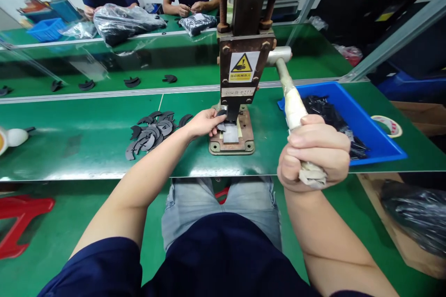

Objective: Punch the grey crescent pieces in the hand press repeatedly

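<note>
A hand press [240, 46] with a yellow warning sign stands on the green table. At its base plate [246, 141], my left hand [205, 123] pinches a dark curved piece [220, 125] beside the lowered punch. My right hand [313, 153] is wrapped round the taped lever handle [292, 97] of the press, to the right of the column. Left of the press lies a loose pile of dark curved pieces [153, 132], partly behind my left forearm.
A blue tray [383, 146] of dark parts sits right, with a tape roll [395, 126] beyond it. More curved pieces [132, 82] lie in a row behind a metal rail. Two people work across the table near plastic bags [121, 18]. A white round object [16, 137] is far left.
</note>
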`<state>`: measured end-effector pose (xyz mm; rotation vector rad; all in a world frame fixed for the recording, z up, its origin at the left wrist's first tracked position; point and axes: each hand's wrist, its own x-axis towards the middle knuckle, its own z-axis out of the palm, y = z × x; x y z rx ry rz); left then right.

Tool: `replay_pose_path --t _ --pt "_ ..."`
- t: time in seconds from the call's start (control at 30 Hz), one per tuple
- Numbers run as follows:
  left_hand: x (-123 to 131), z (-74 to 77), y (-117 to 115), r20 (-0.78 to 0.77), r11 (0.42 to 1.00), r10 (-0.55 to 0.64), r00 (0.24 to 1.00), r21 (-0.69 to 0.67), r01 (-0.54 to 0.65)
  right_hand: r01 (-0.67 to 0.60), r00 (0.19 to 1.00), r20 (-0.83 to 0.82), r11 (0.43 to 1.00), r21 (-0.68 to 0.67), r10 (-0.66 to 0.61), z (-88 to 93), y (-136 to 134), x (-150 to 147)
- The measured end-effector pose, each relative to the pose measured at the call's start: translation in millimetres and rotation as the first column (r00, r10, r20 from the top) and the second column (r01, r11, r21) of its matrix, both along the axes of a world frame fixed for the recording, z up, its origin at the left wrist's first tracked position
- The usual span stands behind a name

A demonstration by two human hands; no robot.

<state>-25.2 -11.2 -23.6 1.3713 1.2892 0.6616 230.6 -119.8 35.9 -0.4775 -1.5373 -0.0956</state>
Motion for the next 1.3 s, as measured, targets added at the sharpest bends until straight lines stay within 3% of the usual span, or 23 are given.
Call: replay_pose_path --t 0.13,0.4,0.67,0.8,1.0,1.3 --pt "10.7 2.3 2.2 -0.056 0.999 -0.008 0.998 -0.034 0.006 -0.01 1.0 0.006 1.0 0.006 0.009 1.0 0.2 0.0" --pt "23.1 21.4 6.4 -0.204 0.986 0.0 0.979 -0.164 -0.034 0.025 0.997 -0.076 0.998 0.062 -0.02 -0.1 7.2 -8.3" --pt "24.0 19.2 -2.2 -0.211 0.996 -0.004 0.978 -0.093 -0.016 0.043 0.998 -0.038 0.999 0.016 -0.042 1.9 3.8 -4.6" --pt "12.1 15.5 -1.9 -0.154 0.992 -0.087 0.984 -0.104 0.072 0.022 1.0 0.001 0.999 0.04 -0.022 2.2 3.6 -0.6" --pt "-1.7 19.0 16.1 -0.11 0.967 -0.241 0.964 -0.112 0.229 0.024 1.0 -0.02 0.999 0.028 -0.024 2.2 3.8 -4.2" --pt "8.5 24.6 21.4 -0.139 0.96 -0.188 0.972 -0.237 0.151 0.005 0.998 -0.063 0.998 0.068 -0.001 -9.6 7.7 -4.6"
